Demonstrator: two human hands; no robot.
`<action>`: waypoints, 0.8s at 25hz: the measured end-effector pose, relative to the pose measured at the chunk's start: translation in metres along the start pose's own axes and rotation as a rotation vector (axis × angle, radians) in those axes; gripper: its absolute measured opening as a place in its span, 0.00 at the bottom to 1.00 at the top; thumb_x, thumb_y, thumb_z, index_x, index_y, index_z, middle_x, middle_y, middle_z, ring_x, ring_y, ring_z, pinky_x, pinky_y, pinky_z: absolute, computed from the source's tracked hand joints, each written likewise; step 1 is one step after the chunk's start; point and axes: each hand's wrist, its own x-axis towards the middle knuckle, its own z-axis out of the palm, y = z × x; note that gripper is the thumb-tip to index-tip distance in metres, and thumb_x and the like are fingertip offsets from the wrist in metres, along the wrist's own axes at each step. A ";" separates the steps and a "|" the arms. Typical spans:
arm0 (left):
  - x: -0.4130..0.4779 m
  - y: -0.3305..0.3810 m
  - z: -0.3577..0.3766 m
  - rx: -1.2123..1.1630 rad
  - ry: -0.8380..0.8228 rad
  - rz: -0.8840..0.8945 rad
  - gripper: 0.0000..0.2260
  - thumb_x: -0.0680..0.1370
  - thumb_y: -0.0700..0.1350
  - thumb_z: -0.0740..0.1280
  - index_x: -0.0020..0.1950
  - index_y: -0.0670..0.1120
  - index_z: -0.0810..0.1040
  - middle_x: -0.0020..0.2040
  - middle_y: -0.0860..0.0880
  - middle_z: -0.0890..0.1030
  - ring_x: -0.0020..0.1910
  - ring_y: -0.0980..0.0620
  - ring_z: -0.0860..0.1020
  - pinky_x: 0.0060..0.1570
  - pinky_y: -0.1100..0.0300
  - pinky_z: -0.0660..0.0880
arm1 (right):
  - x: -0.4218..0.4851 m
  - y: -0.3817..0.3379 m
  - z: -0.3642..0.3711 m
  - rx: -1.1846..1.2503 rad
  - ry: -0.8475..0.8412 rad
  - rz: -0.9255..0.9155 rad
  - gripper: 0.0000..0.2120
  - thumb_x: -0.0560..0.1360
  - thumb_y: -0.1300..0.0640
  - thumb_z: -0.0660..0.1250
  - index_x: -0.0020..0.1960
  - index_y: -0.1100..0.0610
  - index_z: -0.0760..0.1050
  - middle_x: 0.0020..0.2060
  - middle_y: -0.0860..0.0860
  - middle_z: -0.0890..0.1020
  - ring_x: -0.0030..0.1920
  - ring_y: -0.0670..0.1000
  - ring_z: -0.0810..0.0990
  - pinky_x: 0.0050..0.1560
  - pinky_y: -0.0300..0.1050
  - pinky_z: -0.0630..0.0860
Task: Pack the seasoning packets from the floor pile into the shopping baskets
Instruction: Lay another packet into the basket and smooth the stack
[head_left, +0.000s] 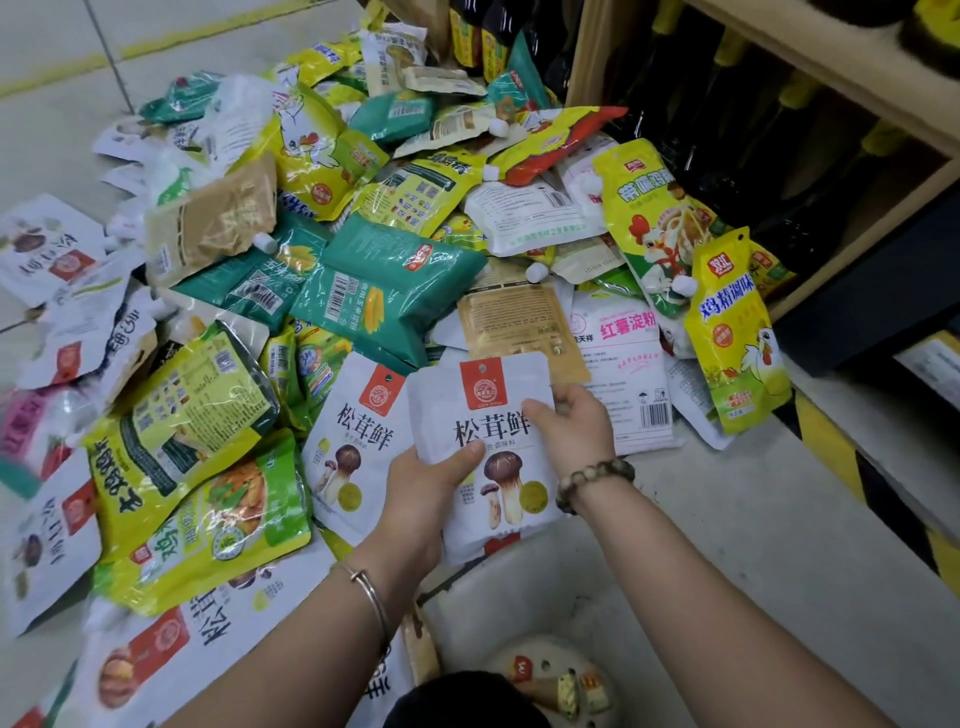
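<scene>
The left hand (423, 486) and right hand (574, 428) both grip a white packet (493, 402) marked 松茸鲜 at the near edge of the floor pile (395, 291); its twin (353, 447) lies just left. Farther: a 红薯淀粉 bag (626, 338), then a shelf (883, 67) of dark bottles (727, 119).

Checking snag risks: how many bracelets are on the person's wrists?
2: a bead bracelet on the right wrist, a thin metal bangle on the left wrist, both near the held mushroom packet. None seem hidden.
</scene>
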 end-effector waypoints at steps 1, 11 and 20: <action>0.002 0.002 -0.001 -0.007 0.028 0.008 0.07 0.74 0.35 0.69 0.50 0.42 0.81 0.42 0.43 0.85 0.38 0.44 0.84 0.30 0.56 0.79 | 0.009 -0.004 0.002 -0.035 0.071 -0.023 0.07 0.71 0.58 0.70 0.41 0.51 0.72 0.40 0.48 0.80 0.43 0.50 0.80 0.43 0.43 0.77; 0.010 0.019 -0.015 -0.168 0.139 -0.023 0.09 0.74 0.36 0.69 0.54 0.42 0.80 0.45 0.42 0.85 0.41 0.41 0.84 0.33 0.50 0.80 | 0.105 -0.055 0.026 -0.676 0.178 0.046 0.32 0.69 0.45 0.72 0.66 0.58 0.64 0.63 0.58 0.71 0.63 0.59 0.72 0.61 0.55 0.69; 0.014 0.022 -0.015 -0.160 0.196 -0.023 0.08 0.74 0.36 0.70 0.52 0.43 0.80 0.42 0.44 0.85 0.38 0.43 0.84 0.30 0.52 0.80 | 0.096 -0.044 -0.005 -0.515 0.056 0.127 0.29 0.68 0.50 0.74 0.63 0.65 0.73 0.59 0.59 0.78 0.58 0.59 0.77 0.53 0.47 0.72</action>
